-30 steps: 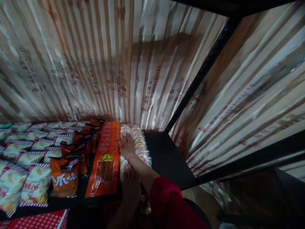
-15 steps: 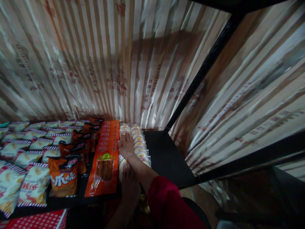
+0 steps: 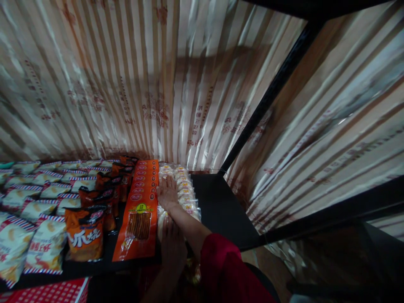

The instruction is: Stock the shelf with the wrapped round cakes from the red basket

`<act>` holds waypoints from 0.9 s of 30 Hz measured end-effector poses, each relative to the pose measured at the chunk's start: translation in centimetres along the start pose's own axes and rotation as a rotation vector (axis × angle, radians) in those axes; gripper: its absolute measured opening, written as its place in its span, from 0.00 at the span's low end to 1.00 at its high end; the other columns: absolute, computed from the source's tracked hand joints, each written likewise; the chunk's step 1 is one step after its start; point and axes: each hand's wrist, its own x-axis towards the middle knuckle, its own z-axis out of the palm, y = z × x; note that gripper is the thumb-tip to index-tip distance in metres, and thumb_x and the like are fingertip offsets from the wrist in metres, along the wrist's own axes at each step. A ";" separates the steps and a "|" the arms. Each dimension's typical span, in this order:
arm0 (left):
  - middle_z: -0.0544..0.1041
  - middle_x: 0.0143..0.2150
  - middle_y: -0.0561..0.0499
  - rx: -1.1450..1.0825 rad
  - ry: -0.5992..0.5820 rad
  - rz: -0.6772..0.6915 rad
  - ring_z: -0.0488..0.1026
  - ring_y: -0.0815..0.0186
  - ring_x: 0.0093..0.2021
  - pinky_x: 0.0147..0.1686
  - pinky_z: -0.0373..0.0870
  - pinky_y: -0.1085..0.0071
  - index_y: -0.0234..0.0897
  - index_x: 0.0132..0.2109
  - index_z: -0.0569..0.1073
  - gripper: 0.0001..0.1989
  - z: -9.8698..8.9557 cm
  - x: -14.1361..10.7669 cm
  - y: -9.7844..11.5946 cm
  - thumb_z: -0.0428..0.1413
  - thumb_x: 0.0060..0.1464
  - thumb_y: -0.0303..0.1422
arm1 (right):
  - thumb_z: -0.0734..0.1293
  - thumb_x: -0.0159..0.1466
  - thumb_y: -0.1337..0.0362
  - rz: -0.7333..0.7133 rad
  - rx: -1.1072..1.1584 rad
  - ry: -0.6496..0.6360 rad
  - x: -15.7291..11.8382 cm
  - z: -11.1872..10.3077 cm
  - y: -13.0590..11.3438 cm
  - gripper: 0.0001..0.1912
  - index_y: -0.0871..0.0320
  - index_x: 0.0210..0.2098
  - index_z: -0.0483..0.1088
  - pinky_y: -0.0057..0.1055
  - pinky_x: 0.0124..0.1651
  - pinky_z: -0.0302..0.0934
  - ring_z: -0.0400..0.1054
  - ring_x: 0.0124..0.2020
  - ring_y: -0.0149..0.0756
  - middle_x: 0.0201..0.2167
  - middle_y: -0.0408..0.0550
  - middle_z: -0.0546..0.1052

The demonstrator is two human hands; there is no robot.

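Your right hand (image 3: 168,194) and left hand (image 3: 173,248) lie flat, fingers extended, pinching nothing, so press the white packs (image 3: 187,190) lightly, squaring them along the orange pack (image 3: 139,208).

Through my remote camera I saw a dimly lit black shelf (image 3: 225,212). Behind the shelf was pale striped sheeting (image 3: 132,92) with shiny creases; at the shelf's back right corner stood a slanting black post (image 3: 268,99). Brownish floor (image 3: 273,263) showed below the shelf's right end.
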 end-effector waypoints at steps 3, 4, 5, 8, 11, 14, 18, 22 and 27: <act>0.74 0.50 0.44 -0.001 0.023 -0.008 0.65 0.53 0.54 0.57 0.55 0.51 0.36 0.48 0.74 0.18 0.2 0.0 0.0 0.51 0.50 0.33 | 0.51 0.65 0.57 0.030 -0.017 -0.021 0.2 -0.3 -0.4 0.29 0.62 0.62 0.52 0.42 0.63 0.34 0.38 0.66 0.43 0.65 0.55 0.50; 0.74 0.49 0.43 0.001 0.028 -0.014 0.65 0.53 0.54 0.57 0.55 0.51 0.36 0.48 0.74 0.18 0.3 0.0 0.0 0.51 0.51 0.32 | 0.52 0.64 0.57 0.041 -0.021 -0.024 0.3 -0.4 -0.6 0.29 0.62 0.62 0.52 0.43 0.63 0.35 0.38 0.66 0.43 0.65 0.56 0.49; 0.74 0.49 0.43 0.002 0.033 -0.022 0.65 0.53 0.54 0.57 0.55 0.51 0.35 0.48 0.74 0.18 0.3 0.0 0.1 0.51 0.50 0.32 | 0.52 0.64 0.56 0.054 -0.024 -0.026 0.5 -0.6 -0.7 0.29 0.62 0.62 0.52 0.43 0.62 0.36 0.38 0.66 0.44 0.65 0.56 0.49; 0.73 0.50 0.42 -0.006 0.034 -0.048 0.63 0.53 0.56 0.57 0.57 0.52 0.33 0.49 0.73 0.19 0.1 0.0 0.1 0.50 0.50 0.30 | 0.53 0.63 0.56 0.090 -0.038 -0.029 1.2 -1.1 -0.7 0.30 0.61 0.63 0.51 0.44 0.60 0.42 0.41 0.65 0.47 0.65 0.57 0.50; 0.72 0.52 0.41 -0.019 0.027 -0.066 0.61 0.53 0.57 0.57 0.57 0.53 0.31 0.50 0.72 0.20 -0.1 0.0 0.2 0.50 0.50 0.29 | 0.55 0.62 0.56 0.120 -0.064 -0.029 2.0 -1.5 -0.4 0.31 0.60 0.62 0.51 0.43 0.58 0.47 0.47 0.62 0.48 0.63 0.58 0.53; 0.70 0.53 0.40 -0.022 0.030 -0.065 0.59 0.54 0.59 0.57 0.57 0.54 0.31 0.52 0.71 0.20 0.0 0.0 0.1 0.50 0.50 0.28 | 0.55 0.61 0.56 0.137 -0.087 -0.007 2.4 -1.6 -0.3 0.30 0.60 0.61 0.53 0.44 0.56 0.49 0.52 0.59 0.47 0.62 0.58 0.57; 0.71 0.53 0.41 -0.021 0.037 -0.045 0.59 0.54 0.59 0.56 0.59 0.53 0.33 0.52 0.71 0.20 0.0 0.0 0.1 0.50 0.50 0.29 | 0.54 0.62 0.54 0.131 -0.104 -0.020 2.3 -1.6 -0.7 0.30 0.59 0.61 0.54 0.48 0.53 0.50 0.52 0.58 0.51 0.61 0.59 0.57; 0.72 0.52 0.42 -0.018 0.056 -0.043 0.60 0.54 0.58 0.56 0.59 0.53 0.34 0.50 0.73 0.19 -0.2 0.1 0.0 0.50 0.50 0.29 | 0.55 0.62 0.54 0.114 -0.113 -0.026 2.1 -1.3 -0.9 0.30 0.58 0.61 0.54 0.51 0.54 0.49 0.50 0.59 0.52 0.63 0.59 0.55; 0.72 0.52 0.42 0.002 0.051 -0.023 0.61 0.53 0.57 0.55 0.59 0.53 0.35 0.50 0.73 0.19 -0.2 0.1 0.0 0.50 0.50 0.29 | 0.53 0.63 0.54 0.114 -0.102 -0.022 2.1 -0.6 -0.6 0.29 0.56 0.62 0.52 0.51 0.55 0.46 0.47 0.61 0.50 0.64 0.56 0.52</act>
